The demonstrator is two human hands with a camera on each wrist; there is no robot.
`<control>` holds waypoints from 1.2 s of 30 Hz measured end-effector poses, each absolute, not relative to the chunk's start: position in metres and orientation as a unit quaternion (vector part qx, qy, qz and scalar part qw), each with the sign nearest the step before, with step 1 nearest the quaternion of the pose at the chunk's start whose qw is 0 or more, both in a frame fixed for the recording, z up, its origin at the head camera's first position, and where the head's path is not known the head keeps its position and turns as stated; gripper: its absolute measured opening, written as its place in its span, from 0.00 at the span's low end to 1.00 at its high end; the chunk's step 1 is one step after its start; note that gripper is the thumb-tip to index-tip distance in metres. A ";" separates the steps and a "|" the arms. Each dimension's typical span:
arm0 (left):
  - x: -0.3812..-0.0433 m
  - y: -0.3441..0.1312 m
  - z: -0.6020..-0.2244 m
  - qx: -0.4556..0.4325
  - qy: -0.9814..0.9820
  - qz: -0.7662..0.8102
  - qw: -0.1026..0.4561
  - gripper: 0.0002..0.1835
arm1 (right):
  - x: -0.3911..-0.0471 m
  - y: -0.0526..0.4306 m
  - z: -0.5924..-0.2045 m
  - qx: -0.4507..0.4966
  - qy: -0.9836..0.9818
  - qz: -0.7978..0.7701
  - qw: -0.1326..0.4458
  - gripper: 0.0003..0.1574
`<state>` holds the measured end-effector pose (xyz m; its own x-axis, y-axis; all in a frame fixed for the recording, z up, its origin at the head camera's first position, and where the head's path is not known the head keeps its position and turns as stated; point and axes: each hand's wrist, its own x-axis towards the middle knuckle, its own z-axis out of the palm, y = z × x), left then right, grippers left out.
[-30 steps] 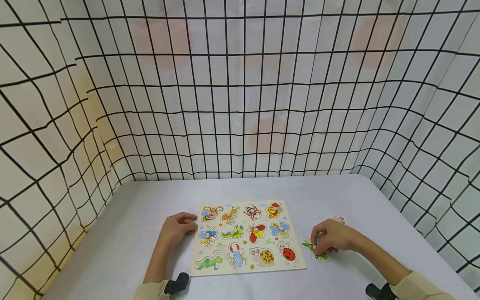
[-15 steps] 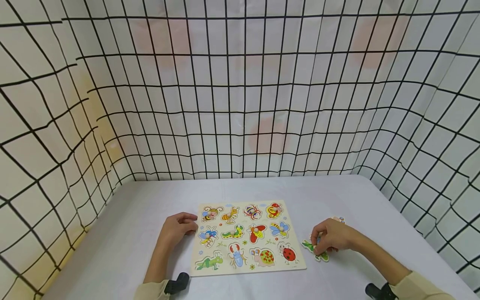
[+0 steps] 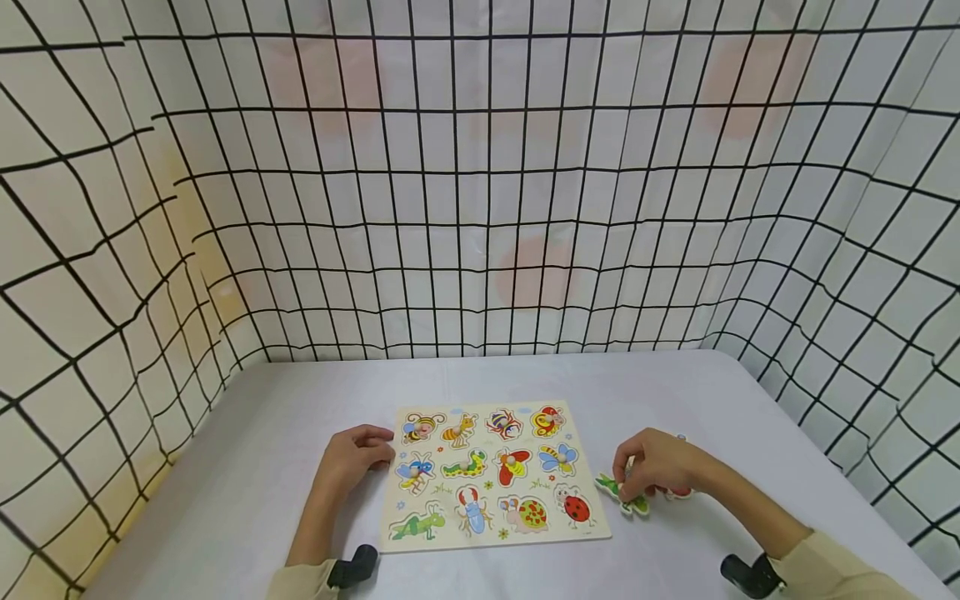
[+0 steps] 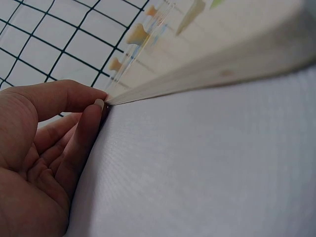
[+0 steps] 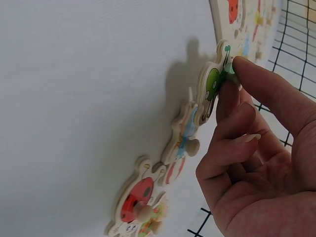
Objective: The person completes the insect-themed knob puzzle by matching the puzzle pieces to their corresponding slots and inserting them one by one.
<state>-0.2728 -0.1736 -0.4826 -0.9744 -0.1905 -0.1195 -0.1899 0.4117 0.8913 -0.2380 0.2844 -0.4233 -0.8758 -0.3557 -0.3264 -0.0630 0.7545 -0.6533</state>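
Observation:
My left hand [image 3: 354,458] rests at the left edge of a pale wooden peg puzzle board [image 3: 490,533], its thumb and forefinger tips touching the edge in the left wrist view. Insect pieces with knobs fill the board's upper two rows; the bottom row shows pictures without knobs. Right of the board, my right hand [image 3: 662,461] pinches the knob of a green grasshopper puzzle piece [image 5: 212,85]. That piece is tilted on edge in the right wrist view. Behind it are a blue beetle piece [image 5: 186,140] and a ladybug piece [image 5: 136,197]; a snail piece [image 5: 157,217] is partly hidden.
A white cloth [image 3: 480,379] covers the table. Black grid netting [image 3: 487,225] over white sheets stands at the back and both sides. Dark cameras [image 3: 355,567] are strapped at the wrists. The loose pieces lie close together under and beside my right hand.
My right hand has shifted slightly left toward the board, carrying the grasshopper piece with it. More of the red ladybug piece shows beneath the hand. My left hand has stayed in place.

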 end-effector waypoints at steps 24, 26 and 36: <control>-0.272 -0.173 -0.482 0.115 -0.840 -0.530 0.001 0.13 | -0.254 0.247 -0.412 -0.125 0.917 -0.319 0.204 0.10; -0.272 -0.173 -0.482 0.115 -0.840 -0.530 0.001 0.13 | -0.256 0.242 -0.411 -0.128 0.916 -0.321 0.205 0.10; -0.271 -0.173 -0.480 0.112 -0.838 -0.533 0.000 0.13 | -0.262 0.218 -0.408 -0.166 0.906 -0.328 0.209 0.08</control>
<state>-0.2713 -0.1726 -0.4803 -0.9747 -0.1882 -0.1203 -0.1887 0.4056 0.8944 -0.2624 0.2176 -0.4078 -0.8581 -0.4370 -0.2696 -0.1631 0.7298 -0.6639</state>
